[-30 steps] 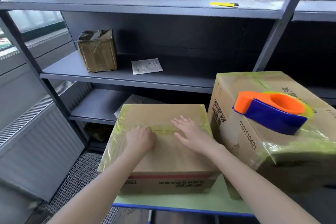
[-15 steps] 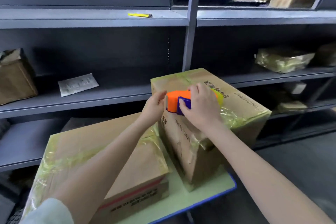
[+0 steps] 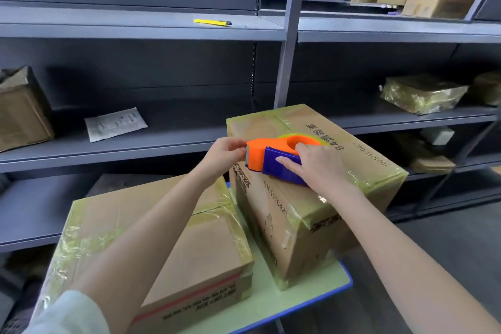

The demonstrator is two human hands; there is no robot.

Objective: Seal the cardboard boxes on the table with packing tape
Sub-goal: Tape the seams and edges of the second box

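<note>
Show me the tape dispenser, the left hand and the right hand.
tape dispenser [image 3: 256,156], head view, on its orange front.
left hand [image 3: 225,151], head view, on its back.
right hand [image 3: 320,165], head view, on its back.

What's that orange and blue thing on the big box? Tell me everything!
It is a plastic-looking tape dispenser: orange body with a round hole, a blue cover on its side, yellowish tape showing behind. It lies on top of the taller cardboard box, near its edge. The right hand holds the blue cover; the left hand pinches its toothed front end.
</note>
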